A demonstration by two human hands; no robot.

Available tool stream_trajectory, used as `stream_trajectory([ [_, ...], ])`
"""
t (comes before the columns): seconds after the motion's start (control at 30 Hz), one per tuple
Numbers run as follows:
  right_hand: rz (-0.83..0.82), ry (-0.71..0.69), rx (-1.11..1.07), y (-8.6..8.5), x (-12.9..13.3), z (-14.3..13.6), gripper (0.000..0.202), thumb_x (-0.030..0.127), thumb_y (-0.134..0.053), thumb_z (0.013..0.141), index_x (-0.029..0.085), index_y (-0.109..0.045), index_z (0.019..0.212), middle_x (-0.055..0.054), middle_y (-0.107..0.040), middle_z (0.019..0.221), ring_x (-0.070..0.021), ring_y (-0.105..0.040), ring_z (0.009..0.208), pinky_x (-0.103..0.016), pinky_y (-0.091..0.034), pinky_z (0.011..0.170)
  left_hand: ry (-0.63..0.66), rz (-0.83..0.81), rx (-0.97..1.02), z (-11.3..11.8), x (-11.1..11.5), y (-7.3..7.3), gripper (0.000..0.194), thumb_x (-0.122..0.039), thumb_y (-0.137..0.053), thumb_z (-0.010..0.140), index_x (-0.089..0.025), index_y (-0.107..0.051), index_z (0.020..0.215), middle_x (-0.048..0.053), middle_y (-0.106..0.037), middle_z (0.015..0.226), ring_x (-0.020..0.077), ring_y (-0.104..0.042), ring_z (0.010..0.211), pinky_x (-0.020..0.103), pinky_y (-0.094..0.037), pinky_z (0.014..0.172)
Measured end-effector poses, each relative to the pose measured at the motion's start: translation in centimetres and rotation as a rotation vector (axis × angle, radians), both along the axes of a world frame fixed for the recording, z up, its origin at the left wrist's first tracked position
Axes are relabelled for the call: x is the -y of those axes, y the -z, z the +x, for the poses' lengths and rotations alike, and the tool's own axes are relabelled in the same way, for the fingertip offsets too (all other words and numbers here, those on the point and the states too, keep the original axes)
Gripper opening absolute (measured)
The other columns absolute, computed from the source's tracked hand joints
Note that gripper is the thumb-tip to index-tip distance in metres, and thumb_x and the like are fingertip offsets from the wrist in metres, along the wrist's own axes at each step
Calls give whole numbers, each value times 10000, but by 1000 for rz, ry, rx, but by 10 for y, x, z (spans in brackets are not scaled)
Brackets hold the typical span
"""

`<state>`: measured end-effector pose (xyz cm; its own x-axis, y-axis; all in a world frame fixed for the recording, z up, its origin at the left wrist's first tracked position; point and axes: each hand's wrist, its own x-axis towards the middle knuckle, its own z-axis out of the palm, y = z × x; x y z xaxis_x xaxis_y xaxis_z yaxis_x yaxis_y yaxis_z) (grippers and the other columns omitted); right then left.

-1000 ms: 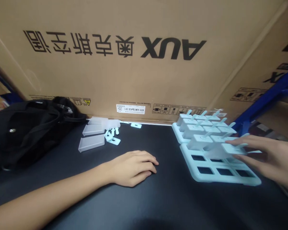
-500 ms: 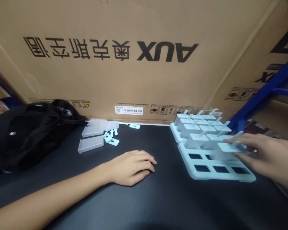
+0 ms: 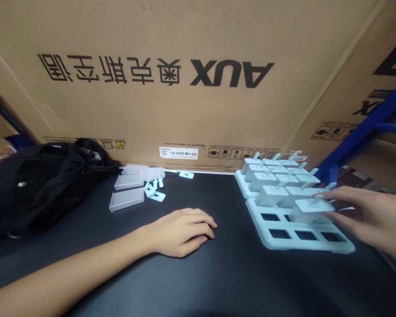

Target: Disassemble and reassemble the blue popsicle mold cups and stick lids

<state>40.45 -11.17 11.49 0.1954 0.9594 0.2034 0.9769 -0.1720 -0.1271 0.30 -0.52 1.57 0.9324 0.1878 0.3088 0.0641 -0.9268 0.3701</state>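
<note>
My left hand [image 3: 185, 232] lies palm down on the black tabletop [image 3: 198, 281], its fingers loosely stretched and holding nothing. At the right, my right hand [image 3: 369, 215] grips a light blue popsicle mold [image 3: 306, 210] by its right side, between thumb and fingers. This mold is over the middle row of slots in the front light blue tray [image 3: 264, 235]; whether its lower end is inside a slot is hidden. Other capped molds [image 3: 271, 196] stand upright in that tray's back row. Behind it, a second tray [image 3: 242, 185] carries several more with stick handles.
Clear mold sleeves [image 3: 127, 199] lie at the left back, with small blue lids and sticks [image 3: 156, 196] beside them. A black bag [image 3: 46, 185] sits at the far left. A big cardboard box [image 3: 171, 114] walls off the back; a blue metal frame [image 3: 366, 125] rises at right.
The mold in my right hand has shifted slightly left over the tray, and its stick handle is now farther left. My left hand stays where it was. The view has shifted a little.
</note>
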Motion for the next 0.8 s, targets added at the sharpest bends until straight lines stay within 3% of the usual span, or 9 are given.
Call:
stream_trajectory([
  [0.43, -53, 8, -81, -7, -2, -7, 195, 204, -728, 714, 205, -771, 904, -105, -770, 963, -257, -717, 825, -380, -513, 758, -9, -12, -22, 0, 1, -1, 221, -209, -489, 984, -205, -633, 1151, 65, -641, 1315, 205, -590, 1236, 373, -460, 1098],
  [0.53, -28, -14, -33, -9, -7, -10, 225, 297, -657, 708, 197, -770, 874, -113, -763, 962, -266, -708, 851, -396, -513, 799, -6, -13, -12, 1, 1, -1, 217, -206, -501, 976, -212, -632, 1150, 61, -645, 1308, 204, -592, 1235, 367, -463, 1097],
  [0.6, 10, -11, 2, -9, -9, -12, 347, 391, -633, 637, 206, -765, 899, -111, -755, 950, -292, -699, 853, -420, -523, 790, -9, -15, -9, 1, 1, -1, 216, -207, -508, 972, -221, -633, 1148, 56, -648, 1307, 206, -592, 1237, 363, -465, 1096],
  [0.73, -45, 105, -72, -11, -10, -19, 702, 633, -611, 550, 231, -706, 1117, -69, -732, 870, -267, -666, 659, -418, -520, 641, -21, -28, -12, 0, 2, -2, 214, -213, -511, 970, -236, -632, 1144, 44, -651, 1300, 204, -600, 1228, 354, -469, 1090],
  [0.8, -97, 141, -120, -12, -10, -24, 729, 727, -577, 577, 250, -684, 1117, -48, -725, 821, -256, -661, 630, -405, -507, 623, -21, -25, -17, 0, 2, -2, 214, -216, -506, 972, -236, -630, 1144, 42, -647, 1308, 204, -597, 1233, 354, -463, 1095],
])
